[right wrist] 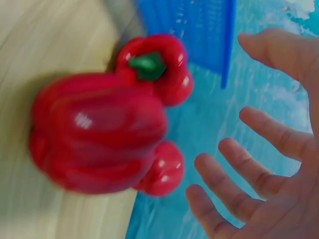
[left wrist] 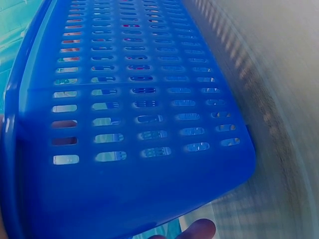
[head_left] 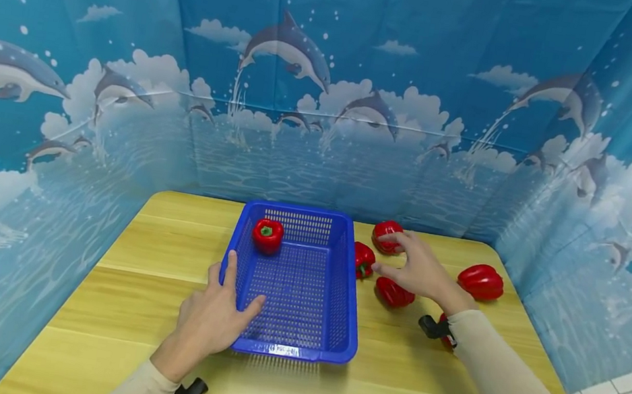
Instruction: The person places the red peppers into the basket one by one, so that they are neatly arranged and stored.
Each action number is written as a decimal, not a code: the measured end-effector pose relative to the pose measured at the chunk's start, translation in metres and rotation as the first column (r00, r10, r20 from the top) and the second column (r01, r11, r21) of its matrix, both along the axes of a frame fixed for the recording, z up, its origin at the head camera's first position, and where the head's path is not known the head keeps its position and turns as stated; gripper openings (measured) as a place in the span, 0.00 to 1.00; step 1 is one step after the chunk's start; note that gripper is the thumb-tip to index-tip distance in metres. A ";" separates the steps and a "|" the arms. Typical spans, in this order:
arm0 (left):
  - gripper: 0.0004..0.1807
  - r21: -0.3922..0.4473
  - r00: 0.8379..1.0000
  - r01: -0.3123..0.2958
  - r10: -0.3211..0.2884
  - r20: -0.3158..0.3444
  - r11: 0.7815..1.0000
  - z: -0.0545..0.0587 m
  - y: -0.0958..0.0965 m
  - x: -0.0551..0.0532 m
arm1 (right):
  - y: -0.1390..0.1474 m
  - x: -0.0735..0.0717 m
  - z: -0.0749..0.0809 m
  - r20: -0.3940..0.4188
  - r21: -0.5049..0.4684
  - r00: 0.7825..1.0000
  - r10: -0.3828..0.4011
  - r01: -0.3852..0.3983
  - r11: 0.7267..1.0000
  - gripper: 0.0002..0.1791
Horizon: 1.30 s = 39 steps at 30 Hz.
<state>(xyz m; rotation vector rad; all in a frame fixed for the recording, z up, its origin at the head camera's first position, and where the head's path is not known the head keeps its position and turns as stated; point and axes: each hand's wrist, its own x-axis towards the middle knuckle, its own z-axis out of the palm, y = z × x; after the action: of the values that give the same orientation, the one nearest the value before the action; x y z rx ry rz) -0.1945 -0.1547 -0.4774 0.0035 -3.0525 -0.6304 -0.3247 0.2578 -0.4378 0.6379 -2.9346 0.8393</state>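
A blue plastic basket with slotted walls stands on the table, with one red bell pepper upright in its far left corner. My left hand lies at the basket's left rim, fingers spread and thumb extended over the inside. In the left wrist view, a fingertip shows below the basket's wall. Right of the basket, my right hand hovers over several red bell peppers, fingers spread and holding nothing. Closest in the right wrist view is a large pepper; behind it, another pepper shows its green stem.
Farther right on the wooden table lies a red pepper. Another pepper is partly hidden by the right wrist's black camera mount. A blue dolphin-print curtain closes off the table's back and sides.
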 end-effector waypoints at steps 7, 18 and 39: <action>0.64 -0.003 1.000 -0.002 0.002 -0.027 1.000 0.001 -0.001 0.001 | 0.020 -0.001 -0.012 0.047 0.059 0.999 -0.027 0.024 0.998 0.44; 0.64 -0.007 1.000 0.000 0.000 -0.005 1.000 0.001 0.001 0.001 | 0.031 -0.001 -0.038 0.104 0.075 0.994 -0.039 0.031 0.997 0.47; 0.64 -0.002 0.999 -0.011 0.011 -0.032 1.000 0.001 0.003 0.003 | 0.033 -0.002 -0.055 0.134 0.023 0.991 -0.025 0.022 1.000 0.38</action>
<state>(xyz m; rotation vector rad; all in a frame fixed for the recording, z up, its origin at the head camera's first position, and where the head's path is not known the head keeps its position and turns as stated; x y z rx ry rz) -0.1920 -0.1518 -0.4768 0.0102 -3.0202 -0.6200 -0.3269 0.2905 -0.4931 0.5684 -3.0683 0.8840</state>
